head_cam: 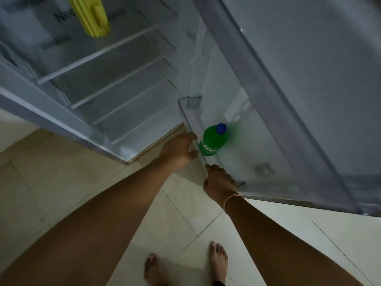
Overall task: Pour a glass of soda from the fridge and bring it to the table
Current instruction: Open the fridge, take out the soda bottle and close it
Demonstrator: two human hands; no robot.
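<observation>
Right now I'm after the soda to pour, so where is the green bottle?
In the head view, the green bottle stands upright in the open fridge door's bottom shelf, right of centre, just beyond the left hand and right hand.

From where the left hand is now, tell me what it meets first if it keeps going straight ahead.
Probably the clear door shelf rail, which the left hand looks to be already touching; the green soda bottle stands just behind it.

The scene is dim and bluish, with soft, flat light and no hard shadows; the fridge (107,65) interior is unlit and grey. Motion blur smears the lettering at its top left corner and the yellow object (90,15) there. A green smear trails beside the soda bottle (212,141). Wide-angle distortion bends the fridge door (299,89) edges and stretches both forearms toward the lower corners.
</observation>
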